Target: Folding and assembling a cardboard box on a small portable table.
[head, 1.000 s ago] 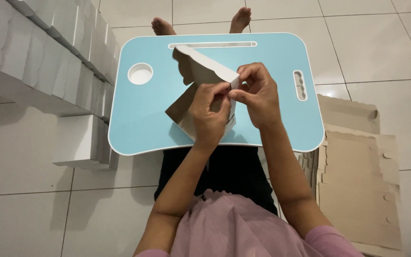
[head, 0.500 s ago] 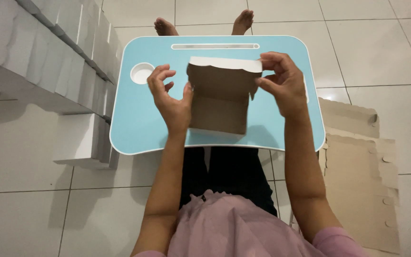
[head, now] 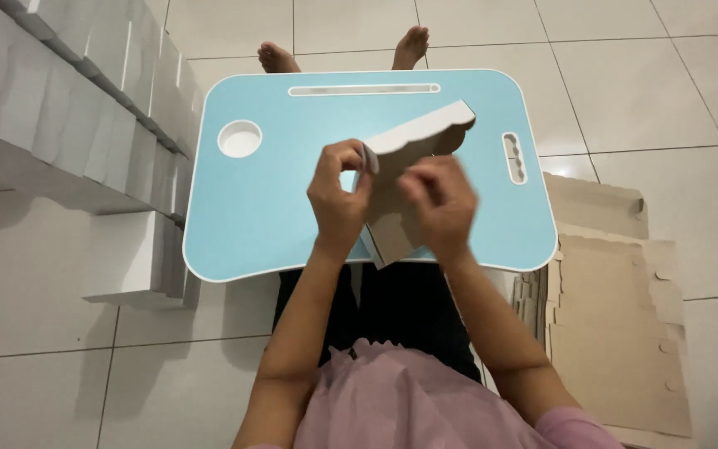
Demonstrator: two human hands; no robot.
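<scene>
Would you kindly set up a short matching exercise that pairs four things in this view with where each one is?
Things:
1. cardboard piece
2. round cup hole
3. flat brown cardboard sheets
4. white folded boxes

Places:
A. on the floor at the person's right
B. stacked on the floor at the person's left
C. held between left hand and right hand, above the light blue lap table
D. in the table's far left corner

Pairs: 1-C, 2-D, 3-A, 4-B
</scene>
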